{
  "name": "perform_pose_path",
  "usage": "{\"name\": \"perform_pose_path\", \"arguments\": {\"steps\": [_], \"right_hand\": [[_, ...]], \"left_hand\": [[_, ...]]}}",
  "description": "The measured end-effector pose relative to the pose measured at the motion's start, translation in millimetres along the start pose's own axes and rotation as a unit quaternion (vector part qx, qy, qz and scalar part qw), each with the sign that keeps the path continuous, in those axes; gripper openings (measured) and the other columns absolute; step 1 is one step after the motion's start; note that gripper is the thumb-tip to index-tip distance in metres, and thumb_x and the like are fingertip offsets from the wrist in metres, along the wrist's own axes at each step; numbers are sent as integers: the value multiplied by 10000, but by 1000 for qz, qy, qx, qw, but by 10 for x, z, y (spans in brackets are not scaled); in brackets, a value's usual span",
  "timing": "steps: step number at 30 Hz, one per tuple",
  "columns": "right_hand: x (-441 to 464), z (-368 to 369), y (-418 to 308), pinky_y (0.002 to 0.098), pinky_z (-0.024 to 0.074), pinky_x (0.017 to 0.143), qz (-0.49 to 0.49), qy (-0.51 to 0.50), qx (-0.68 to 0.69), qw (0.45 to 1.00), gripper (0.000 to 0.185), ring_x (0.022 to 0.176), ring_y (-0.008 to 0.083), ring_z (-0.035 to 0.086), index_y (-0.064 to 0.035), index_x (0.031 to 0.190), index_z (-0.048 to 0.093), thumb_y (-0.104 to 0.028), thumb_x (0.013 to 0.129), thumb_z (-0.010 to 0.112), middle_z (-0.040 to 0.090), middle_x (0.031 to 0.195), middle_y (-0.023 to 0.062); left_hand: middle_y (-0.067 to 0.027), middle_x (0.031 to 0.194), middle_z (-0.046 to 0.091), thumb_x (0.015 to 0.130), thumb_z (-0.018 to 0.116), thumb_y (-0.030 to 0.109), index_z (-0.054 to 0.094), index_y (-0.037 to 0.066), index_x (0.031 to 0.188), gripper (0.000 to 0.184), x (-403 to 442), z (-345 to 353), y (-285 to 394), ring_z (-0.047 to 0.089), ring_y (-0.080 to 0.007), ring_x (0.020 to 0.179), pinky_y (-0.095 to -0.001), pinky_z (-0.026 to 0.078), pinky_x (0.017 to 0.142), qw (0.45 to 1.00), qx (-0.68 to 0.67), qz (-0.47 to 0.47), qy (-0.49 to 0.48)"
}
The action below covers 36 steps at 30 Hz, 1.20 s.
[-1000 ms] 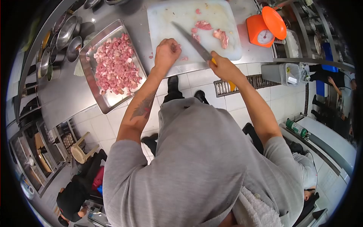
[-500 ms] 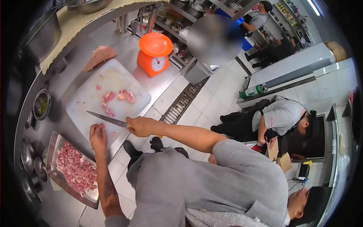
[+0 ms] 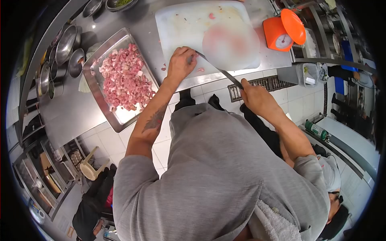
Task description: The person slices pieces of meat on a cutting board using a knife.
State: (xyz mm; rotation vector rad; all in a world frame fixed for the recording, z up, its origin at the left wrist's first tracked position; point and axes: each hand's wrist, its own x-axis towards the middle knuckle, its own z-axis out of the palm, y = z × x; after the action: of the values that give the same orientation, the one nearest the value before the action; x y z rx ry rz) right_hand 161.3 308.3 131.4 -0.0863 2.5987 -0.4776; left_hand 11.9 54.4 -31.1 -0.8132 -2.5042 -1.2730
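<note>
My right hand (image 3: 257,98) is wrapped around the handle of a long knife (image 3: 225,73), held over the front edge of a white cutting board (image 3: 183,26). The blade slants up to the left, its tip end beside my left hand (image 3: 181,62). That hand's fingers are curled together at the board's front left; what they hold, if anything, is hidden. A small scrap of meat (image 3: 211,16) lies farther up the board. A round blurred patch covers the board's right part, showing only reddish smears. Diced raw meat (image 3: 126,78) fills much of a metal tray (image 3: 100,96) beside my left forearm.
An orange scale (image 3: 277,35) stands right of the board. Metal bowls (image 3: 65,44) cluster at the left, and one with something green (image 3: 122,3) is at the back. A floor drain (image 3: 265,84) runs past the table's front edge. Other people are at lower left and right.
The camera view has turned, so the board and tray now sit higher in the picture and the scale lies to the right. The knife stays in my right hand, my left near its tip.
</note>
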Motion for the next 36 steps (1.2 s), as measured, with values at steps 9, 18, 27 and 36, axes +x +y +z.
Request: {"name": "perform_pose_path", "arguments": {"steps": [9,18,27,36], "right_hand": [[726,175,-81,616,516,699,-19,18,51,998,203,736,495,677,-2,1128,478,-177,1030,508,673,746,284],[259,49,124,618,506,713,-24,-2,17,1000,257,769,500,670,15,1163,504,-179,1002,550,675,789,293],[1224,612,21,569,565,765,-54,25,55,997,381,857,478,701,14,1305,515,-140,956,534,703,923,297],[857,97,352,383,477,448,51,-130,323,936,421,503,221,585,5,1238,526,-288,941,581,601,705,121]], "left_hand": [[-99,940,688,764,696,10,712,51,925,167,56,-14,-32,649,-320,908,-407,555,846,1000,-20,-11,-5],[-88,955,702,795,693,28,696,28,919,124,66,-5,-33,682,-296,941,-397,564,854,999,5,-14,-32],[-127,898,660,778,706,103,660,26,896,148,127,-258,80,658,-301,797,-396,539,749,989,25,-139,46],[-150,1106,694,835,727,49,705,24,1080,248,411,-34,-415,678,-319,995,-392,528,898,989,45,-134,-36]]}}
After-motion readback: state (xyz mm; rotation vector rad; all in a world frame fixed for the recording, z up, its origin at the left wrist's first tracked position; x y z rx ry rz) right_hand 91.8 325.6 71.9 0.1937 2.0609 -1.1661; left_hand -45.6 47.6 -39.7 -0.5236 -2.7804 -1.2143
